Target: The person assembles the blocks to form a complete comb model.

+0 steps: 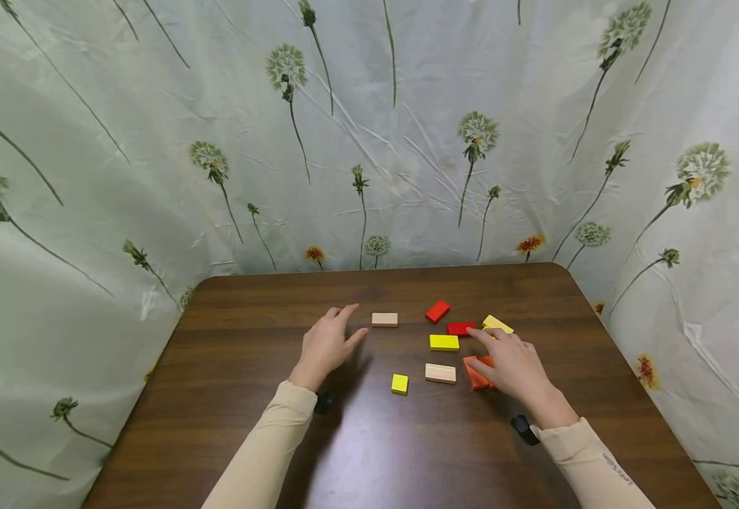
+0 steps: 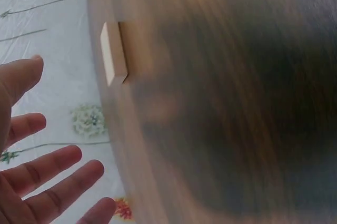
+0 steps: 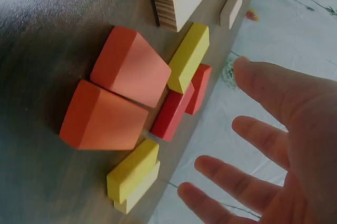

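Note:
My left hand (image 1: 326,344) hovers over the table with fingers spread, just left of a pale wooden block (image 1: 385,320); nothing is in it. In the left wrist view, that hand's thumb and fingers stand apart. My right hand (image 1: 514,365) is held over the right-hand blocks, its fingers loosely extended and holding nothing. Under it lie two orange blocks (image 3: 130,66) side by side, partly hidden in the head view. Near its fingertips are a red block (image 1: 460,329), a yellow block (image 1: 444,343) and a yellow block (image 3: 131,171) against a paler one (image 3: 142,187).
Another red block (image 1: 437,311) lies farther back. A grained wooden block (image 1: 441,373) and a small yellow block (image 1: 399,384) sit nearer the front. The dark wooden table (image 1: 249,424) ends at a flower-printed curtain (image 1: 369,141) behind and at both sides.

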`<state>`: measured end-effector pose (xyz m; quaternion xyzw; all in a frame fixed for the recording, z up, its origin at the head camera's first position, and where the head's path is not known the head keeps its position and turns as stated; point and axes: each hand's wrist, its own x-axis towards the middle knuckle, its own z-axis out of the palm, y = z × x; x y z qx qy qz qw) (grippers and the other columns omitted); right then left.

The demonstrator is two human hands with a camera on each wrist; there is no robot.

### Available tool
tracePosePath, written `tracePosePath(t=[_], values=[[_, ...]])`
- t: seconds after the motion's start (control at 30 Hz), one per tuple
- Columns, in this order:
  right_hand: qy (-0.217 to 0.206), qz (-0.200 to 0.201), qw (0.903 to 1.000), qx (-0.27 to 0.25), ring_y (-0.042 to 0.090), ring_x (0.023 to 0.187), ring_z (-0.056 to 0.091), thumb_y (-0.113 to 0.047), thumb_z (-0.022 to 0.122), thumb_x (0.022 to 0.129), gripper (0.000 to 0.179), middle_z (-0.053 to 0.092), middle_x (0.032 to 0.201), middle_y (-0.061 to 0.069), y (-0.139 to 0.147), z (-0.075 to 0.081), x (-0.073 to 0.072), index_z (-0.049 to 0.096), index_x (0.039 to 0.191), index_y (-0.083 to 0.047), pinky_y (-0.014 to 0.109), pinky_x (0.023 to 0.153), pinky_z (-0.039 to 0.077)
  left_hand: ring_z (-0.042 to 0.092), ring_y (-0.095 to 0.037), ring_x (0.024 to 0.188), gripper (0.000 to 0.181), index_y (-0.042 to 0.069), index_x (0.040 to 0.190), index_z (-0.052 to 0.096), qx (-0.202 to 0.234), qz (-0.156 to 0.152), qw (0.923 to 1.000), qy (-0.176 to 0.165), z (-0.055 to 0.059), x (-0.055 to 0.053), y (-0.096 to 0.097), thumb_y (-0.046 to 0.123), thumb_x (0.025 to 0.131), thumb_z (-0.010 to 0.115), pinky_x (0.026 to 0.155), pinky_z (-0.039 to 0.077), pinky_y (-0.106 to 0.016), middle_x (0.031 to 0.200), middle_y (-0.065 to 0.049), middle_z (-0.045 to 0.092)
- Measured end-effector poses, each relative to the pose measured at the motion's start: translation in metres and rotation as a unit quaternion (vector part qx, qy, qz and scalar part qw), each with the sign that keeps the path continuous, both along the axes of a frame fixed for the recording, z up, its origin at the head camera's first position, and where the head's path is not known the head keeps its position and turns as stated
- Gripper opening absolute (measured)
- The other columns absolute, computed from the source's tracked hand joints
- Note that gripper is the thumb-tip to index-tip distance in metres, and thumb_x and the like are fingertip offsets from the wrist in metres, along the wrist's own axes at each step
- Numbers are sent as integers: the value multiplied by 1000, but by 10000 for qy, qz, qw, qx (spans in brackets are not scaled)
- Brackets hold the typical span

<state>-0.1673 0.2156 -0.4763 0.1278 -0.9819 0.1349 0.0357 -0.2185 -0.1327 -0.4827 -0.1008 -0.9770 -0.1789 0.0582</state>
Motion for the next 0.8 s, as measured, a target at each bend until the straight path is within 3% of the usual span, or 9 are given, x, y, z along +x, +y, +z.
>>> tracePosePath(t=[0.53, 0.8], values=[[-345, 225, 9991, -43, 39, 107, 67, -31, 81, 96, 51, 72, 127, 18, -16, -16, -14, 71, 140, -9, 65, 92, 55, 72, -35, 113, 49, 18, 146, 66, -53, -598, 9979, -234, -24, -19, 23, 38, 103, 74, 87, 62, -54, 136, -16, 69], [-231, 354, 9991, 32, 39, 105, 67, -29, 83, 95, 48, 70, 127, 18, -22, -23, -23, 73, 137, -7, 65, 90, 55, 67, -37, 124, 46, 22, 146, 66, -277, -576, 9972, -376, -35, -25, 35, 39, 104, 73, 95, 58, -59, 141, -14, 65]])
